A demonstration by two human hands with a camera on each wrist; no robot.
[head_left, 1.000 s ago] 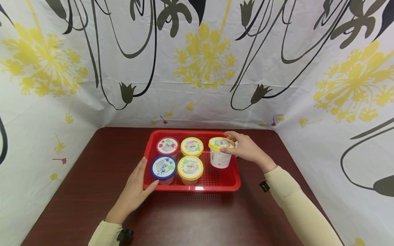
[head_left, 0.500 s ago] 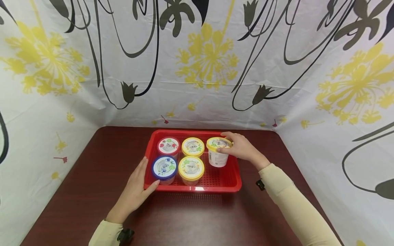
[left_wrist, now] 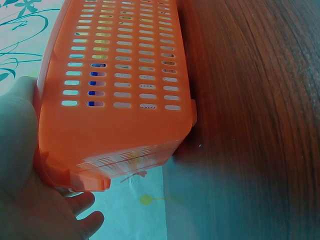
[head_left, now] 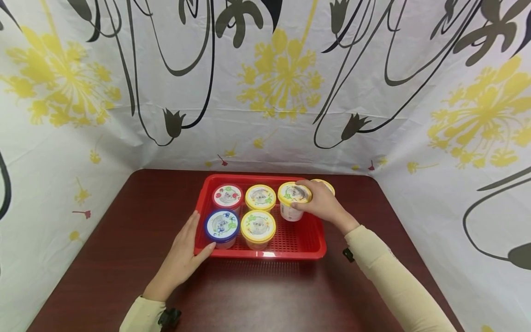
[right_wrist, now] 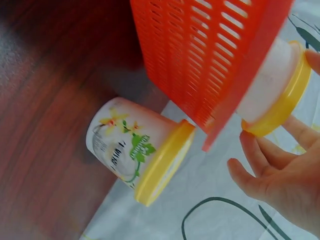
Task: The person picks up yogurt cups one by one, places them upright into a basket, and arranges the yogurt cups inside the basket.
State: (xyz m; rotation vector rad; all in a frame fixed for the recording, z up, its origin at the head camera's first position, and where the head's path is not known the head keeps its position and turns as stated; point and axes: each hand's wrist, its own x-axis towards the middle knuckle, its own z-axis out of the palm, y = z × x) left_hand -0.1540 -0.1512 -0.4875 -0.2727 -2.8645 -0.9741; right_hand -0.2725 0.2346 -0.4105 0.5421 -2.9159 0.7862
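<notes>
In the head view my right hand [head_left: 321, 203] grips a white tub with a yellow lid [head_left: 292, 212] by its lid, at the back right of the red basket [head_left: 303, 251]. The right wrist view shows fingertips around the rim of this lid [right_wrist: 285, 107]. My left hand [head_left: 178, 258] rests against the basket's front left corner, its fingers extended along the left side and the thumb at the front rim. Also in the basket stand a red-lidded tub [head_left: 227, 197], a blue-lidded tub [head_left: 221, 226] and two yellow-lidded tubs [head_left: 260, 197].
Another yellow-lidded tub [right_wrist: 132, 142] stands on the dark wooden table [head_left: 265, 295] just outside the basket's right side, mostly hidden behind my right hand in the head view. Patterned white cloth [head_left: 265, 138] hangs behind the table and at both sides.
My right hand and its tub have shifted left, with the tub now lower in the basket. The tub outside the basket has come into sight behind that hand. My left hand stays put.
</notes>
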